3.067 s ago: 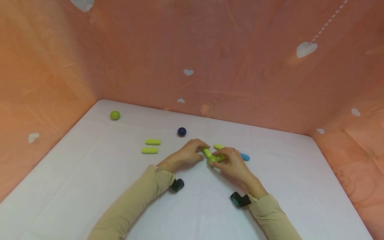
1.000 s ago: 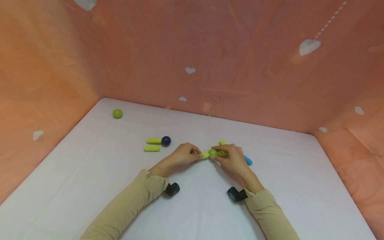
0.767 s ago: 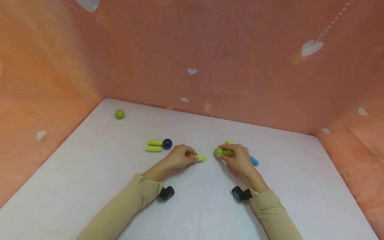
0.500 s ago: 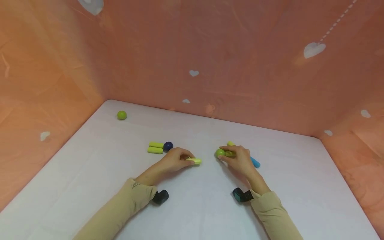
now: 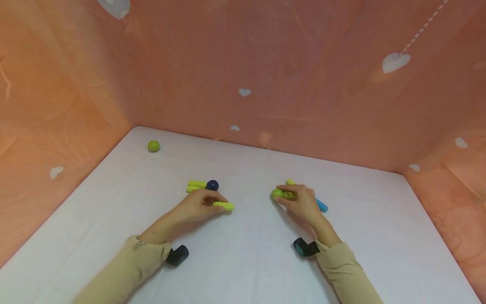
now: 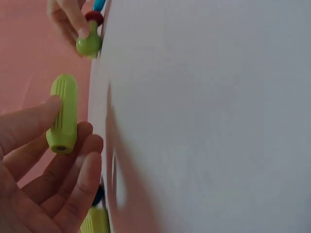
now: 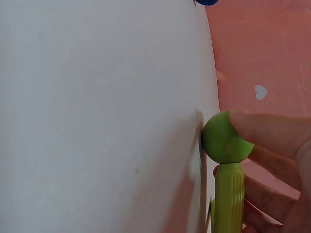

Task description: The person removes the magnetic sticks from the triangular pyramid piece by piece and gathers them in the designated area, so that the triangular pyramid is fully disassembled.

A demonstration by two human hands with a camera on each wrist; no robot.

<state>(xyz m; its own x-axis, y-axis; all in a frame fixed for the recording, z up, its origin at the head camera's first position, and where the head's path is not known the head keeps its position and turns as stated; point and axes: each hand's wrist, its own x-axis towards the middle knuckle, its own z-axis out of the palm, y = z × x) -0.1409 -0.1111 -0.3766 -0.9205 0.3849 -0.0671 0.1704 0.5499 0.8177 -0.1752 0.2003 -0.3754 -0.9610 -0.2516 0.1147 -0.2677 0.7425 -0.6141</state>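
Observation:
My left hand [image 5: 193, 207] pinches a yellow-green magnetic rod [image 5: 224, 206] between thumb and fingers; its end shows a dark round spot in the left wrist view. My right hand [image 5: 301, 203] grips a green ball [image 5: 276, 194] joined to another yellow-green rod [image 7: 229, 199], the ball low over the white surface. Past these, a red ball [image 6: 94, 18] and a blue rod [image 5: 321, 205] continue, partly hidden by the right hand. One more yellow-green rod [image 5: 290, 182] pokes out behind that hand. Beyond the left hand, a dark blue ball [image 5: 212, 185] sits at the end of a yellow-green rod [image 5: 196, 183].
A second yellow-green rod [image 5: 193, 189] lies alongside the first, partly covered by the left hand. Far left on the white table [image 5: 243, 261] is a loose green ball [image 5: 153, 146]. Orange cloth walls [image 5: 303, 105] with white hearts enclose the table's back and sides.
The left hand has drawn its rod away from the green ball and carried it left. The dark blue ball has shifted left against a rod's end. The right hand keeps hold of the green ball.

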